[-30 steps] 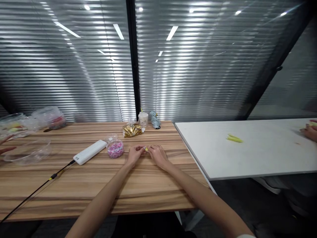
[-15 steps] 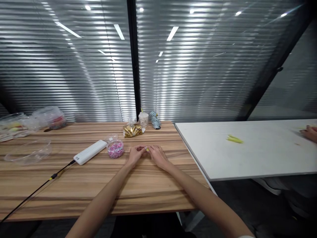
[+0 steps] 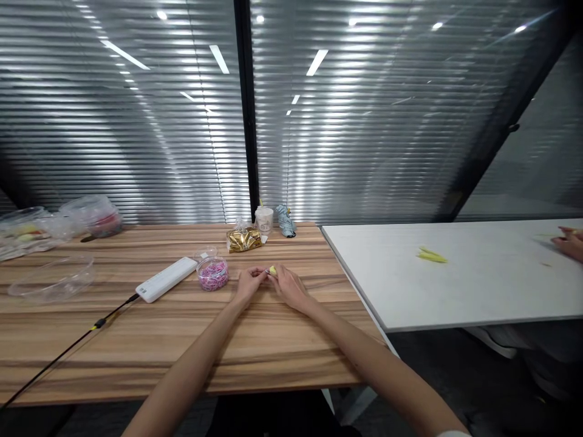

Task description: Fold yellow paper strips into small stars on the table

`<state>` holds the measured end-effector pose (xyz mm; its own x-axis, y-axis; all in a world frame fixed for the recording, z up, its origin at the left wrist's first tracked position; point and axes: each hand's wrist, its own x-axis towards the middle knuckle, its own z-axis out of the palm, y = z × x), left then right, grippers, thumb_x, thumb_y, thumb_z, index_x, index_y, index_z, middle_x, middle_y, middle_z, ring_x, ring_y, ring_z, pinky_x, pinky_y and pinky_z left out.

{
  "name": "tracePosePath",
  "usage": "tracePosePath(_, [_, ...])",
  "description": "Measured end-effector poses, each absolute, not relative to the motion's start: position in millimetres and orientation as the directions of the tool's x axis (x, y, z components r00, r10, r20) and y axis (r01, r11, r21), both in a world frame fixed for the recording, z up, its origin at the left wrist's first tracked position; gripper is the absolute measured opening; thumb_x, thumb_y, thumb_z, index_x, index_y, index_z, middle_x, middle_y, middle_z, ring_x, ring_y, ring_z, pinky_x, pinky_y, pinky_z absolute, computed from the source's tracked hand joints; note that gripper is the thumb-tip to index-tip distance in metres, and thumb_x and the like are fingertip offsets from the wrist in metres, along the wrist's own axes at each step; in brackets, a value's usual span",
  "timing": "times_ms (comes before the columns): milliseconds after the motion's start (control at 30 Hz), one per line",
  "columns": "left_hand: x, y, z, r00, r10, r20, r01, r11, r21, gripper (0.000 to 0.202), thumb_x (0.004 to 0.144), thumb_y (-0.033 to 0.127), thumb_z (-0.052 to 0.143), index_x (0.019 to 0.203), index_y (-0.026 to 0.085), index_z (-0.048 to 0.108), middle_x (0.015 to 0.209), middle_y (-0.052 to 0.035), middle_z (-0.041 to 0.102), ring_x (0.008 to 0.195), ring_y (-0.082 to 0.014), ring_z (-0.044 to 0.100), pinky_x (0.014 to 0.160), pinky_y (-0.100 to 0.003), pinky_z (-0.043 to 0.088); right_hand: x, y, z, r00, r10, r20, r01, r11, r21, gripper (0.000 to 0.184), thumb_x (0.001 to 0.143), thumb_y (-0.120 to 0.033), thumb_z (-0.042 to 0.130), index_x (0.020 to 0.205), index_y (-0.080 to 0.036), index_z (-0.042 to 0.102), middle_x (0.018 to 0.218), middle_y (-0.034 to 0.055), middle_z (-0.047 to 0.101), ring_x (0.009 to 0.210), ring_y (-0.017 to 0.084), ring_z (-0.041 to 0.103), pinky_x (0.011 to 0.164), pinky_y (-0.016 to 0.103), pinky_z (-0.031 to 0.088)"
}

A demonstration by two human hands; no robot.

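Shiny blinds (image 3: 364, 152) are filling the top half of the frame. A wooden worktop (image 3: 159, 346) is spreading across the lower left and middle, with a white worktop (image 3: 478, 285) standing at the right. A clear bowl (image 3: 50, 291) is sitting near the left edge, and a long white box (image 3: 166, 279) is lying left of the middle. In the middle, the person's left hand (image 3: 249, 283) and right hand (image 3: 290, 286) are almost touching at the fingertips. A gold packet (image 3: 243, 241) is lying above them, and a round tub (image 3: 213, 287) of pink and purple bits is sitting just to their left. Between the hands, the right one is pinching a little yellow thing (image 3: 272, 270). The left one is pinching a greyish bit (image 3: 267, 271) beside it, too tiny to name.
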<state>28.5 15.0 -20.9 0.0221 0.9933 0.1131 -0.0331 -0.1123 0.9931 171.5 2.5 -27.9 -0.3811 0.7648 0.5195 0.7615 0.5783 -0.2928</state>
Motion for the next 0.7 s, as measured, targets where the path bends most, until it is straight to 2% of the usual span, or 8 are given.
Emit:
tracePosePath(133, [28.3,14.5,-20.7,0.032,0.993,0.117,0.008,-0.117,0.993,0.019,0.058,0.03,0.068,0.062,0.011,0.065,0.063,-0.0068,0.066,0.056,-0.0139,0.058,0.057,-0.024,0.046,170.8,1.4,-27.2,-0.382,0.766,0.518,0.77,0.574,-0.281,0.019,0.091,-0.027,0.032,0.097,-0.016,0.046,0.092,0.0083,0.059,0.082,0.017,0.055,0.069,0.026,0.04])
tracePosePath(367, [28.9,14.8,-21.1,0.046,0.991,0.127,0.024,-0.128,0.991,0.023,0.058,0.032,0.068,0.069,0.011,0.067,0.072,-0.0092,0.068,0.062,-0.0162,0.06,0.061,-0.026,0.047,170.9,1.3,-25.8,-0.411,0.758,0.506,0.766,0.588,-0.26,0.022,0.088,-0.016,0.034,0.105,-0.015,0.047,0.098,0.0086,0.059,0.088,0.017,0.054,0.076,0.027,0.04])
tracePosePath(700, [29.5,13.8,-24.0,0.074,0.978,0.197,0.216,-0.208,0.954,0.02,0.064,0.029,0.062,0.072,0.011,0.066,0.071,-0.0075,0.067,0.063,-0.0159,0.059,0.06,-0.026,0.046,173.3,-1.5,-19.4,-0.346,0.826,0.444,0.836,0.487,-0.254,0.016,0.086,-0.018,0.038,0.094,-0.017,0.052,0.092,0.0066,0.061,0.082,0.017,0.055,0.07,0.025,0.038])
